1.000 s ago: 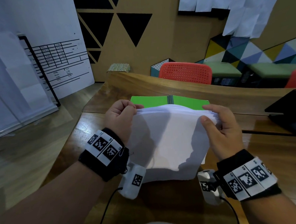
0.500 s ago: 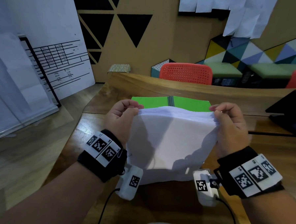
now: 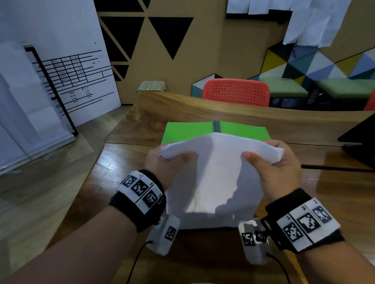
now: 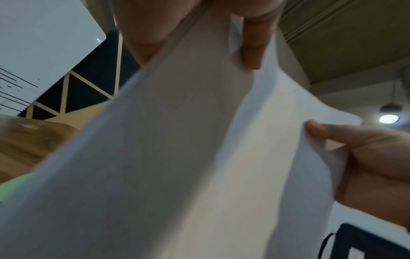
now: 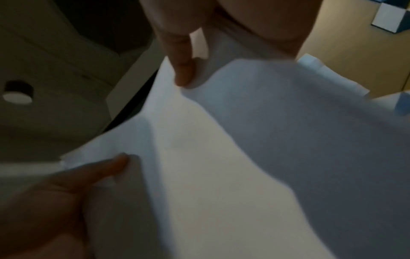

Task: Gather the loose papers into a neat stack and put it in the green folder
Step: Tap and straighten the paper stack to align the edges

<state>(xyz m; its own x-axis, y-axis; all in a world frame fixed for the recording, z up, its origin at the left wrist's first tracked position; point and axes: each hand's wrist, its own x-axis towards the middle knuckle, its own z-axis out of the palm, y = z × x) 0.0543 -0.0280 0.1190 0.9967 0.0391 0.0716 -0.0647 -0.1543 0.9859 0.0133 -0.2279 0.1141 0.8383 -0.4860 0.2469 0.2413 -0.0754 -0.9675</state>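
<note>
A stack of white papers (image 3: 216, 179) stands on its lower edge on the wooden table (image 3: 348, 198), bowed toward me at the top. My left hand (image 3: 172, 162) pinches its upper left corner, thumb on the near face. My right hand (image 3: 267, 157) pinches the upper right corner the same way. The green folder (image 3: 190, 130) lies open and flat on the table just behind the stack. The left wrist view shows the paper stack (image 4: 199, 157) close up with my left thumb (image 4: 252, 43) on it. In the right wrist view my right thumb (image 5: 182, 66) presses the sheets (image 5: 244, 157).
A black device (image 3: 369, 141) sits at the table's right edge. Red chairs (image 3: 236, 91) stand beyond the raised wooden ledge (image 3: 202, 108). A whiteboard (image 3: 74, 71) leans at the left over the wooden floor.
The top of the stack has bent toward me and dropped lower. Both thumbs now lie on the near face of the papers, and both hands have come slightly nearer.
</note>
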